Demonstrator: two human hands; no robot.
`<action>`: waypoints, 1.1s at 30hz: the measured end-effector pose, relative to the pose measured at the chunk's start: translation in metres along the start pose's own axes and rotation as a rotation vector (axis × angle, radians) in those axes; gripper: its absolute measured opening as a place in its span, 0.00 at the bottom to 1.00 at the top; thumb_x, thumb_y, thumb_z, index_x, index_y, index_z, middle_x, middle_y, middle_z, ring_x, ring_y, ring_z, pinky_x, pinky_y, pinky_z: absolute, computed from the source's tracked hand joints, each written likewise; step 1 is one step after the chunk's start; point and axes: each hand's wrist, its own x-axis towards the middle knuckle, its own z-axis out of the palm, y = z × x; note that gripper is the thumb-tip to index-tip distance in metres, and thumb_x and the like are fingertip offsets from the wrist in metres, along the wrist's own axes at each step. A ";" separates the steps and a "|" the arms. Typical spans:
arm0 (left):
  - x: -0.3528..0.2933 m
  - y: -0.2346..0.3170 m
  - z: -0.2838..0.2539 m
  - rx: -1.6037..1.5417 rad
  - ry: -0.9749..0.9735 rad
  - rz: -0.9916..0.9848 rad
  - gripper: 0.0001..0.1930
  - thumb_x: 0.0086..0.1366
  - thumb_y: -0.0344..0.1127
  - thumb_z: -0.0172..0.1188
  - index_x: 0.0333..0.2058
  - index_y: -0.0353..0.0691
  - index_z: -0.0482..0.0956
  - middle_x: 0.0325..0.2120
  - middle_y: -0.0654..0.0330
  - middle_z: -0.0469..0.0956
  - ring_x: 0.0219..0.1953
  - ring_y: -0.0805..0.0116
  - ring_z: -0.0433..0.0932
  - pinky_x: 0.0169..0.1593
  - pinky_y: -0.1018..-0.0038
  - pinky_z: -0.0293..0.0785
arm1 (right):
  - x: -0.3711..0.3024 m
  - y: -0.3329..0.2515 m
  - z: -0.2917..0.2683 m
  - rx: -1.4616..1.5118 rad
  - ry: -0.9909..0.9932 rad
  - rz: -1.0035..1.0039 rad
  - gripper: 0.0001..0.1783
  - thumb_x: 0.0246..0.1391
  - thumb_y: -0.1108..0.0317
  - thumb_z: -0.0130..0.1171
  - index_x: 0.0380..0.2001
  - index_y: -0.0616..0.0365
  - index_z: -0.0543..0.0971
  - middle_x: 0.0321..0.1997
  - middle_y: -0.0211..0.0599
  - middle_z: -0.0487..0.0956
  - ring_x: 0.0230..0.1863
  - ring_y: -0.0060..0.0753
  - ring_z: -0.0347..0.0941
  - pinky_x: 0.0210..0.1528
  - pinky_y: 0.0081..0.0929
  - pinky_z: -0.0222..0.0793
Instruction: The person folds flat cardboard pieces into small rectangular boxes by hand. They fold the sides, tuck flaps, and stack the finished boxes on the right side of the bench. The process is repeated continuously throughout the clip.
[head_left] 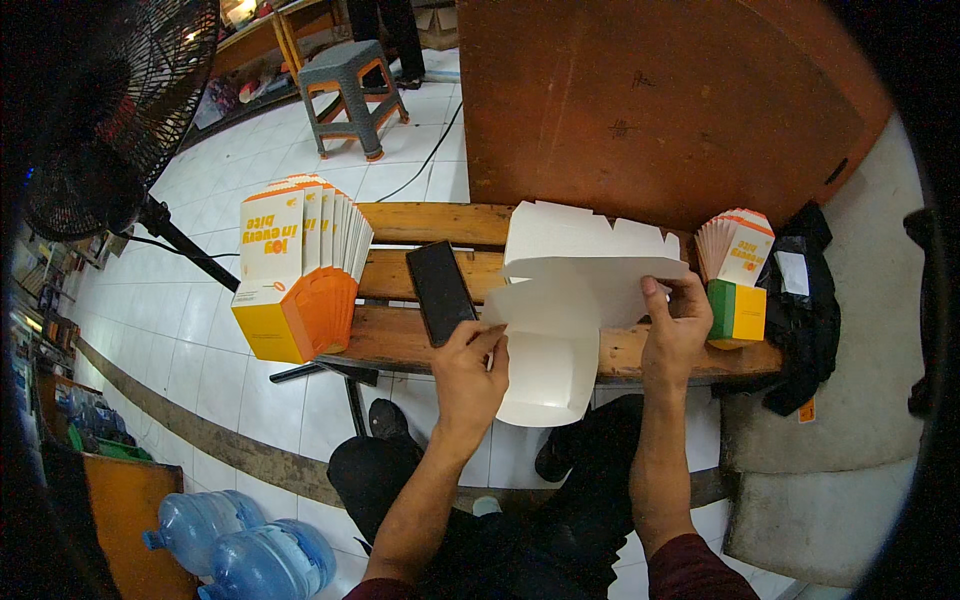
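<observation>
A flat, die-cut white box blank (555, 345) is held up between my hands over the wooden bench (390, 328). My left hand (470, 378) pinches its left edge. My right hand (677, 318) grips its right flap, thumb on top. Just beyond lies a stack of more white box blanks (555, 232), partly covered by the held one. To the left of it a black phone (440, 290) rests face up, close to my left fingertips. Nested folded cartons (290, 270), white, orange and yellow, stand at the bench's left end. A smaller nested carton set (738, 265), with green and yellow, stands at the right.
A black fan (100, 130) stands at the left. A grey stool (350, 85) is on the tiled floor beyond the bench, near a standing person's legs (390, 40). A brown wooden panel (640, 110) rises behind the bench. Blue water jugs (265, 560) lie lower left; a black bag (812, 300) hangs right.
</observation>
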 end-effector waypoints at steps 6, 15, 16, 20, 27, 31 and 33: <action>0.001 -0.006 -0.001 -0.059 0.026 0.016 0.08 0.56 0.24 0.62 0.36 0.31 0.83 0.31 0.53 0.79 0.26 0.64 0.79 0.31 0.74 0.75 | 0.004 -0.001 -0.005 0.060 -0.120 0.141 0.10 0.50 0.76 0.66 0.37 0.62 0.80 0.36 0.31 0.79 0.37 0.20 0.73 0.41 0.19 0.70; 0.004 -0.001 -0.011 -0.106 0.000 0.031 0.09 0.53 0.23 0.63 0.35 0.35 0.84 0.32 0.53 0.80 0.35 0.59 0.81 0.37 0.71 0.77 | 0.016 0.012 -0.019 -0.061 -0.135 0.177 0.10 0.53 0.70 0.65 0.35 0.66 0.80 0.33 0.33 0.80 0.38 0.22 0.74 0.42 0.19 0.70; 0.004 0.002 -0.010 -0.115 0.023 0.080 0.10 0.52 0.22 0.64 0.35 0.36 0.84 0.33 0.53 0.80 0.35 0.59 0.81 0.37 0.71 0.77 | 0.017 0.016 -0.021 -0.064 -0.113 0.181 0.10 0.53 0.69 0.65 0.35 0.66 0.80 0.33 0.33 0.80 0.38 0.22 0.74 0.42 0.20 0.70; 0.003 0.014 -0.004 -0.233 0.025 0.076 0.15 0.51 0.24 0.66 0.40 0.37 0.83 0.35 0.54 0.80 0.37 0.59 0.81 0.44 0.71 0.76 | 0.019 0.025 -0.024 -0.022 0.049 0.116 0.11 0.53 0.69 0.66 0.34 0.66 0.79 0.34 0.34 0.79 0.36 0.23 0.72 0.43 0.22 0.69; 0.003 0.017 -0.021 -0.565 -0.121 -0.153 0.16 0.60 0.34 0.65 0.45 0.34 0.77 0.40 0.57 0.76 0.43 0.69 0.78 0.46 0.75 0.75 | -0.003 -0.016 -0.008 -0.289 0.438 -0.450 0.05 0.48 0.78 0.64 0.29 0.62 0.78 0.34 0.38 0.77 0.38 0.35 0.74 0.43 0.31 0.71; -0.003 0.024 -0.026 -0.960 -0.114 -0.226 0.18 0.62 0.33 0.64 0.47 0.28 0.73 0.44 0.51 0.76 0.45 0.68 0.78 0.47 0.75 0.76 | -0.048 -0.033 0.036 -0.450 -0.322 -0.600 0.18 0.37 0.78 0.63 0.37 0.60 0.81 0.35 0.42 0.78 0.35 0.47 0.75 0.39 0.39 0.72; -0.002 0.025 -0.029 -0.774 -0.033 -0.245 0.17 0.62 0.31 0.63 0.47 0.27 0.73 0.44 0.49 0.76 0.45 0.67 0.78 0.46 0.75 0.77 | -0.063 -0.033 0.049 -0.369 -0.409 -0.591 0.18 0.38 0.79 0.63 0.39 0.59 0.81 0.35 0.43 0.78 0.35 0.46 0.75 0.37 0.37 0.73</action>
